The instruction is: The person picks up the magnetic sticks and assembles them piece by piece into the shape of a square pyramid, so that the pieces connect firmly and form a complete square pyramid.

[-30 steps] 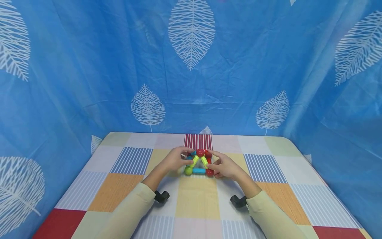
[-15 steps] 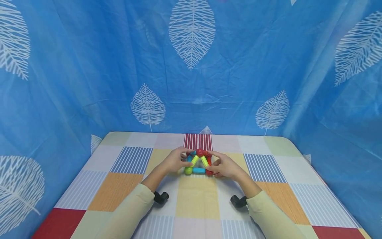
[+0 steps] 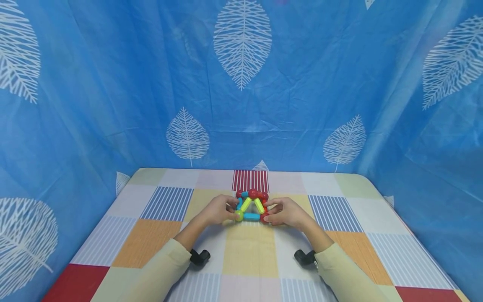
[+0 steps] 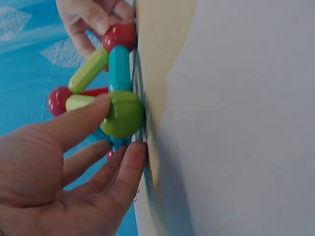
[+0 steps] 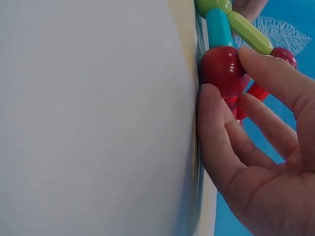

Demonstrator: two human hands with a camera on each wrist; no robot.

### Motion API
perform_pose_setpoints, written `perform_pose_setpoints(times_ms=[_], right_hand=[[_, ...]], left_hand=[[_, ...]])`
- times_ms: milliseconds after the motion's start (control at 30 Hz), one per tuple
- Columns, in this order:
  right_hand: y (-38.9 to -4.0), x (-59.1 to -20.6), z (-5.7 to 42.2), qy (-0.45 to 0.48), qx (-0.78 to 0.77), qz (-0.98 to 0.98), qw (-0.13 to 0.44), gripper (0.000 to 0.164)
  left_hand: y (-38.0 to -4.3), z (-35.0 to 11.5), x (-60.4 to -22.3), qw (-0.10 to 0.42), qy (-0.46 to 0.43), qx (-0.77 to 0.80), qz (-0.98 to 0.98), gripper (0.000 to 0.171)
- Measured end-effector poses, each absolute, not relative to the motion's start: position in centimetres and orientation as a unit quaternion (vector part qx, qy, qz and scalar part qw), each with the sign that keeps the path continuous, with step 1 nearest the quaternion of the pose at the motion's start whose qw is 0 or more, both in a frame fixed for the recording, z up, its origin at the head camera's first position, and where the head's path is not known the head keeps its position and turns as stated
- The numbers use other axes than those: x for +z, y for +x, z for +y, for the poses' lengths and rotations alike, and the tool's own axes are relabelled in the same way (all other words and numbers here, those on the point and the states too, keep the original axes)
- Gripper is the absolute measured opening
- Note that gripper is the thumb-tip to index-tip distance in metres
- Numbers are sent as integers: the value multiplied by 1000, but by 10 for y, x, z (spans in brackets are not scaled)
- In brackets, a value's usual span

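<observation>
A small pyramid of balls and rods stands on the table, a magnetic-looking building toy. Its top is a red ball (image 3: 253, 193), from which two yellow-green rods (image 3: 246, 204) slope down to the front corners. A blue rod (image 3: 251, 216) joins those corners. At the front-left corner, my left hand (image 3: 218, 209) holds the green ball (image 4: 123, 114), thumb on one side and fingers on the other. My right hand (image 3: 286, 212) grips the red ball (image 5: 224, 71) at the front right between thumb and fingers. Rods at the back are partly hidden.
A patchwork-patterned cloth covers the table (image 3: 249, 251). Behind and beside it hangs a blue curtain (image 3: 241, 126) with white leaf prints. Black wrist-worn devices (image 3: 200, 257) sit at both wrists.
Both hands have come down and toward me, from the pyramid's upper part and sides to its front corner balls. The back red balls now show. The pyramid stays in place.
</observation>
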State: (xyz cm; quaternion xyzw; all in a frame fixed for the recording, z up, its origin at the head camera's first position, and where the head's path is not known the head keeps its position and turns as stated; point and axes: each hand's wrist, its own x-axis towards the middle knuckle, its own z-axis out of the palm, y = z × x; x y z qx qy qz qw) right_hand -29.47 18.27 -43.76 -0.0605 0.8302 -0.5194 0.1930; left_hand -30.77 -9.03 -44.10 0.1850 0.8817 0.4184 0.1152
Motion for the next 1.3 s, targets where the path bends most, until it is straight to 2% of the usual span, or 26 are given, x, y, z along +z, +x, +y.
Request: perform_pose_setpoints(times_ms=[233,667,1300], right_hand=[[-298,-441,183,-61,-525,829,184,42],[-299,-441,182,-65,-524,828,186,28],[-296,-439,183,-61,-515,834,188,27]], left_hand=[[-306,-89,-444,93,173,429,882,40],[-304,-94,-444,103,163,454,870,21],[-304,-94,-444,101,170,454,869,20]])
